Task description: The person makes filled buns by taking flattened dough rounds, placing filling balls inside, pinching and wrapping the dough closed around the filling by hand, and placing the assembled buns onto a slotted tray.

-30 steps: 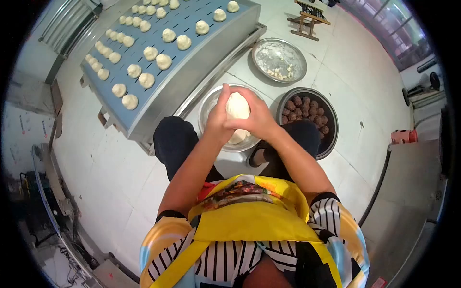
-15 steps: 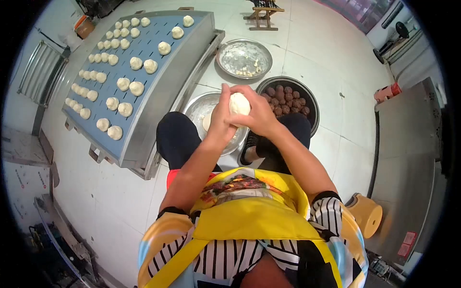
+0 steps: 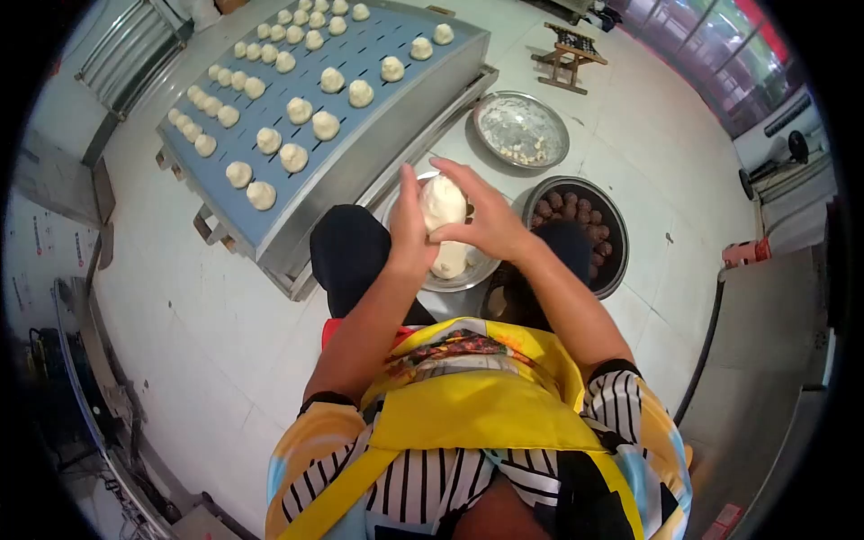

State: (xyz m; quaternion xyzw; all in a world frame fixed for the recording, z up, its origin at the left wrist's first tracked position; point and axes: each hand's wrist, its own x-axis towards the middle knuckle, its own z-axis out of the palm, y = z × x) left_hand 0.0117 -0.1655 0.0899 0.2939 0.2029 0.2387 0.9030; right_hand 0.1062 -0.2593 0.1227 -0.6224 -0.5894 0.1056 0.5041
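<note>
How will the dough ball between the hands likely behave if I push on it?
The dough ball looks pale and doughy, so it would probably dent under pressure. Its rounded sides suggest it could roll if nudged. With the left hand and right hand cupped about it, it probably won't escape easily.

Folding stool [image 3: 569, 58]: we are seeing it standing on the tiled floor [image 3: 643, 234].
Metal rack [image 3: 129, 56]: we are spotting its bars at upper left.
Red object [image 3: 747, 253]: we are finding it beside the steel cabinet [image 3: 765, 333].
Window [image 3: 688, 40]: we are noticing purplish panes at upper right.
</note>
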